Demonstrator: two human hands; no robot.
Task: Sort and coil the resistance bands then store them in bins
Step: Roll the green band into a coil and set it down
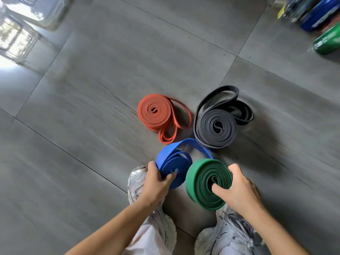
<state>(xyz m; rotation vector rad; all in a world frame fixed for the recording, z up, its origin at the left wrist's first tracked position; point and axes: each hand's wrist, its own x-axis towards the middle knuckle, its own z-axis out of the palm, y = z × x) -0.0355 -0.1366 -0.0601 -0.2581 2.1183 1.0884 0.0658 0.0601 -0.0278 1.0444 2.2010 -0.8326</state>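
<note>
From the left: a clear bin (pixel 36 13) is seen blurred and cropped at the top corner, its contents indiscernible, and a red band (pixel 156 112) is laid coiled on the floor (pixel 82 107). The blue band (pixel 173 168), loosely wound with one loop free, is gripped by the left hand (pixel 154 183); the tightly coiled green band (pixel 207 183) is gripped by the right hand (pixel 239 190), thumb pressed into its centre, and a black band (pixel 217 126) is laid coiled beyond. Coiling is judged nearly done and binning not yet begun; the coloured items (pixel 323 21) at top right are cropped and unidentifiable.
</note>
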